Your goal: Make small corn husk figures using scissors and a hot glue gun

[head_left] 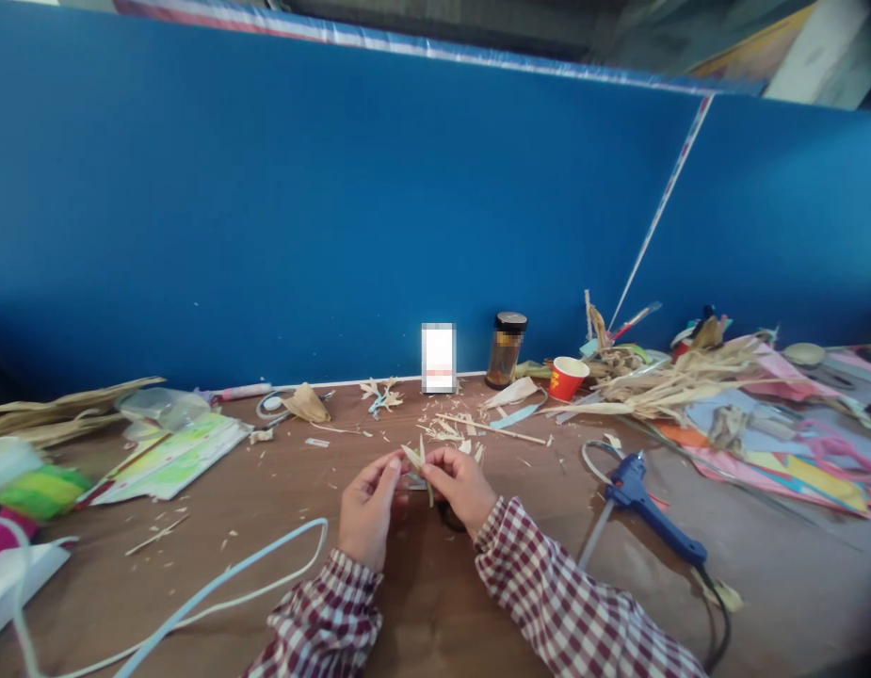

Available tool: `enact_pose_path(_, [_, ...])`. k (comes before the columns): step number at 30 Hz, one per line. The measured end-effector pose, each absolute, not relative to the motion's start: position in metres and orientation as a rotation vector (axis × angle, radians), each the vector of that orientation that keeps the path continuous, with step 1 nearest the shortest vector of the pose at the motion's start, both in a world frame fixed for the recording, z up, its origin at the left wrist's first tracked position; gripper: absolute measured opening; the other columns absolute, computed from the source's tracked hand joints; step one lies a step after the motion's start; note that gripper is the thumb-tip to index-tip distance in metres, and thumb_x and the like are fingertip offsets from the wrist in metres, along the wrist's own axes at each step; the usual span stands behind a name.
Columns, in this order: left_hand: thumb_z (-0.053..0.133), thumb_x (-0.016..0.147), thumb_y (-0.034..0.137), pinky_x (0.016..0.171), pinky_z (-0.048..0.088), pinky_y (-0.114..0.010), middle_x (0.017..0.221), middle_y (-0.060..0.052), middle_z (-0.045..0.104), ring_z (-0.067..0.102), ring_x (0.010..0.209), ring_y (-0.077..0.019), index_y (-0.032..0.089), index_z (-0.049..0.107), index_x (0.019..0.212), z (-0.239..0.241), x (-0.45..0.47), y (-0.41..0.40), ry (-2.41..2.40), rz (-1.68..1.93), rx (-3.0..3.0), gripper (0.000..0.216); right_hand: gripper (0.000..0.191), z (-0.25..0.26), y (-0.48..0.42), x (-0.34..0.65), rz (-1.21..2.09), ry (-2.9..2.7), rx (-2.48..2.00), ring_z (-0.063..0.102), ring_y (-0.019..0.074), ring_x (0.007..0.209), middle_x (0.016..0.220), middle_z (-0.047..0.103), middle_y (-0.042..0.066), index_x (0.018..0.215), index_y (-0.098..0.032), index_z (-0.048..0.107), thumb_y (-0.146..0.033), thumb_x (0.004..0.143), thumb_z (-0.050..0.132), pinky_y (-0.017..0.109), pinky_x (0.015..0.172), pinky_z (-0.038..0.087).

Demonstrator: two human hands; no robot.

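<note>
Between my two hands are small pale strips of dried corn husk (422,463), which cross each other. My right hand (464,482) pinches them between thumb and fingertips. Thumb and fingers of my left hand (368,508) are closed at the left end of the husk, and its tip seems to be in that pinch. Under my right hand lies a black looped handle (449,516), mostly hidden, perhaps of scissors. Husk scraps (445,431) litter the table just beyond my fingers, along with a thin stick (509,433).
A blue glue gun (647,504) lies at right on the brown table (266,527). Behind stand a dark-lidded jar (506,353) and a red paper cup (569,379). Husks (689,377) and coloured paper pile up at right. A white cable (251,593) loops at left near green-patterned sheets (173,461).
</note>
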State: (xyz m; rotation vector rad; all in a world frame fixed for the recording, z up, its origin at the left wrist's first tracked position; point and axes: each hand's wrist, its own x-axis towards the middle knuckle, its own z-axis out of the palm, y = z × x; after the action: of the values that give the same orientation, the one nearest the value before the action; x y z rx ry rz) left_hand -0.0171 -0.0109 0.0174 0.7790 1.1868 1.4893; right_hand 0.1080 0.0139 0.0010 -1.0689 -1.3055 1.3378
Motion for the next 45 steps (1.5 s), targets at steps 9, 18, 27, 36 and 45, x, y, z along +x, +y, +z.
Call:
enact_pose_path(9, [0.07, 0.057, 0.035, 0.048, 0.046, -0.017, 0.066, -0.003, 0.064, 0.054, 0.056, -0.0089, 0.012, 0.068, 0.079, 0.026, -0.027, -0.008, 1.152, 1.457, 0.715, 0.032, 0.01, 0.012, 0.009, 0.114, 0.98, -1.647, -1.096, 0.047, 0.0105, 0.058, 0.063, 0.054, -0.001, 0.075, -0.016, 0.057, -0.025, 0.075, 0.053, 0.023, 0.056, 0.037])
enact_pose_path(18, [0.068, 0.06, 0.034, 0.052, 0.048, -0.021, 0.064, -0.001, 0.064, 0.057, 0.055, -0.0102, 0.014, 0.064, 0.09, 0.02, -0.031, -0.004, 1.207, 1.472, 0.845, 0.036, 0.011, 0.014, 0.01, 0.116, 1.16, -1.609, -1.03, 0.043, 0.0087, 0.054, 0.061, 0.05, -0.003, 0.075, -0.017, 0.056, -0.028, 0.074, 0.057, 0.021, 0.052, 0.034])
enact_pose_path(27, [0.064, 0.063, 0.034, 0.054, 0.049, -0.023, 0.068, -0.004, 0.066, 0.058, 0.057, -0.0121, 0.013, 0.064, 0.087, 0.016, -0.026, -0.007, 1.232, 1.48, 0.978, 0.032, 0.024, 0.008, 0.01, 0.111, 1.764, -1.049, -0.769, 0.044, 0.0055, 0.049, 0.066, 0.055, -0.003, 0.072, -0.017, 0.053, -0.035, 0.065, 0.067, 0.018, 0.047, 0.034])
enact_pose_path(36, [0.057, 0.071, 0.033, 0.061, 0.048, -0.026, 0.088, -0.008, 0.064, 0.059, 0.069, -0.0154, 0.016, 0.061, 0.095, 0.018, -0.025, -0.012, 1.389, 1.636, 1.314, 0.03, 0.026, 0.009, 0.01, 0.11, 1.782, -0.965, -0.801, 0.044, 0.0046, 0.047, 0.063, 0.056, -0.002, 0.07, -0.015, 0.055, -0.034, 0.061, 0.071, 0.017, 0.045, 0.034])
enact_pose_path(45, [0.06, 0.069, 0.032, 0.059, 0.046, -0.025, 0.072, -0.005, 0.066, 0.059, 0.062, -0.0158, 0.016, 0.065, 0.077, 0.018, -0.013, -0.021, 1.329, 1.541, 1.407, 0.019, 0.028, 0.01, 0.008, 0.109, 1.745, -0.966, -0.805, 0.046, 0.0058, 0.05, 0.061, 0.053, -0.004, 0.071, -0.015, 0.055, -0.036, 0.061, 0.07, 0.019, 0.048, 0.036])
